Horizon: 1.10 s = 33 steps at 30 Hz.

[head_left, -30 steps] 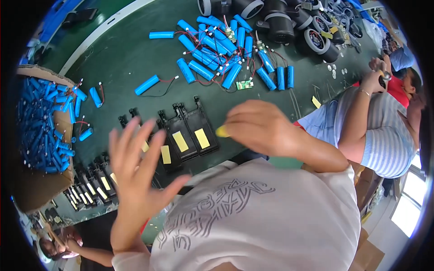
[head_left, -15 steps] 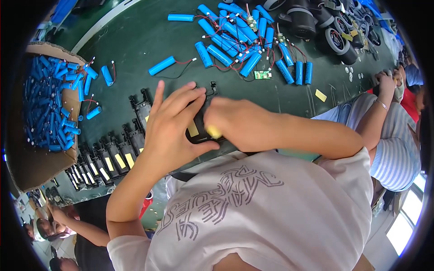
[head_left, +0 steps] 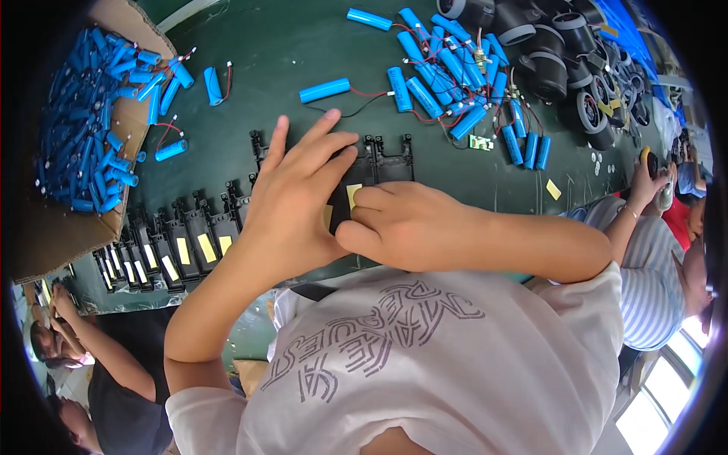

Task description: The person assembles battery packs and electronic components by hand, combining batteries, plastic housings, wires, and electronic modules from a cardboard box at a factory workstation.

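My left hand [head_left: 299, 193] lies over the black plastic housings, its fingers stretched and spread. Beside it my right hand [head_left: 402, 227] is curled, fingers bent and thumb tucked in; whatever they may pinch is hidden. Under the right knuckles sits a black plastic housing [head_left: 392, 171] with small prongs on its far edge. A yellow strip [head_left: 354, 194] shows on it at my right fingertips. Another yellow strip [head_left: 327, 218] peeks out between the two hands, partly covered. Leftward, a row of similar black housings [head_left: 195, 231] carries pale yellow strips.
A cardboard box [head_left: 135, 136] of blue cylindrical batteries stands at the left. Wired blue batteries [head_left: 425, 95] are piled at the back, near a small green circuit board [head_left: 480, 142]. Black round-ended parts [head_left: 544, 74] crowd the far right. Co-workers sit on both sides.
The view has shifted, so the table things appear further right. My right hand has curled in lower, and the yellow piece by its thumb no longer shows there. My left hand stays spread.
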Each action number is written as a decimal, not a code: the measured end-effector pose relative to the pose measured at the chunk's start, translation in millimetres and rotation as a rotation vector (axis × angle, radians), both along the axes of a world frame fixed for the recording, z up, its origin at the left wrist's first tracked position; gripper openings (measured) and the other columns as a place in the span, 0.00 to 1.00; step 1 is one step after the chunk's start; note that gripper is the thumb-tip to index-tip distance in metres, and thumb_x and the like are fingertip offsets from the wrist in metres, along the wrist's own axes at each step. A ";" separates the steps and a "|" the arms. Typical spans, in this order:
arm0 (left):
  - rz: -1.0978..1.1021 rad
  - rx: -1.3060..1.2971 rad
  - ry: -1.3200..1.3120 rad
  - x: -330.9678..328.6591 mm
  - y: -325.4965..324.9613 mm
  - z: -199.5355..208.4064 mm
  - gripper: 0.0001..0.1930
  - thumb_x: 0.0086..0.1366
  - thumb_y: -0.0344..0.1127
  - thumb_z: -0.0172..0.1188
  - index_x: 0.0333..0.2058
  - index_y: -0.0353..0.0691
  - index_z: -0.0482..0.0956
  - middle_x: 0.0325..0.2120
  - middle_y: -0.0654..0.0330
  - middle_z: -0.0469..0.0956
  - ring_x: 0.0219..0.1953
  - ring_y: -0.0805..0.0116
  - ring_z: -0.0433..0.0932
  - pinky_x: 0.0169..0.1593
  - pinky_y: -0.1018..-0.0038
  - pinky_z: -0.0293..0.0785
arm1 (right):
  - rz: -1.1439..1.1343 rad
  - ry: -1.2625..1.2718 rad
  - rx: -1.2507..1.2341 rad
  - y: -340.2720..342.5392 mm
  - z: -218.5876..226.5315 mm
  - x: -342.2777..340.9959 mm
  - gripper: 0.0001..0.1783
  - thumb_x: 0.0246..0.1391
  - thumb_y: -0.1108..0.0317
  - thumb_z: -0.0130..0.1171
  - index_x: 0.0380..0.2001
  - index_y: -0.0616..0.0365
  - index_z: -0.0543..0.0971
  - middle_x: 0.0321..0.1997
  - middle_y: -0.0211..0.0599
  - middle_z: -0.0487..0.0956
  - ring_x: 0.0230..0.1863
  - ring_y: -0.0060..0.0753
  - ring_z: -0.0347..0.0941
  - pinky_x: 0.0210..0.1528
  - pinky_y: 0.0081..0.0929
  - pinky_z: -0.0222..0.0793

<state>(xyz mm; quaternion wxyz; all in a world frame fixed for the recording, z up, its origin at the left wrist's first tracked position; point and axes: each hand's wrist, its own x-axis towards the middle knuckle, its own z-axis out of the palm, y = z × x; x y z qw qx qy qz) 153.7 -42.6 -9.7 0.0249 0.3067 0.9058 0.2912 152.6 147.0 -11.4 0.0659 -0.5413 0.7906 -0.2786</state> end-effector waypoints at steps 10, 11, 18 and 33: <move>-0.011 0.007 -0.057 2.1 -4.6 -0.8 0.41 0.29 0.41 0.77 0.46 0.31 0.74 0.53 0.56 0.68 0.64 0.57 0.58 0.67 0.46 0.42 | -0.243 -0.828 -0.165 18.9 25.4 -11.8 0.14 0.45 0.79 0.60 0.32 0.59 0.66 0.29 0.34 0.73 0.31 0.30 0.72 0.33 0.25 0.66; -0.011 -0.008 -0.077 2.3 -8.0 0.1 0.43 0.28 0.41 0.77 0.48 0.33 0.73 0.56 0.56 0.66 0.65 0.56 0.56 0.67 0.46 0.41 | -0.254 -0.909 -0.071 27.0 37.6 -7.6 0.16 0.43 0.80 0.61 0.33 0.58 0.66 0.28 0.32 0.73 0.30 0.28 0.71 0.32 0.25 0.67; -0.001 -0.069 -0.114 14.9 -32.4 30.2 0.45 0.22 0.40 0.78 0.48 0.35 0.75 0.61 0.54 0.61 0.67 0.54 0.52 0.66 0.45 0.40 | -0.064 -0.369 0.332 46.4 58.8 34.6 0.10 0.40 0.71 0.55 0.30 0.58 0.72 0.21 0.36 0.73 0.28 0.35 0.72 0.26 0.34 0.69; 0.014 0.041 -0.118 13.8 -42.9 5.9 0.39 0.23 0.38 0.77 0.43 0.37 0.79 0.61 0.55 0.61 0.68 0.50 0.50 0.66 0.44 0.39 | -0.255 -0.683 0.007 -37.2 2.5 -6.2 0.13 0.47 0.81 0.56 0.34 0.60 0.64 0.36 0.44 0.73 0.37 0.41 0.73 0.32 0.34 0.70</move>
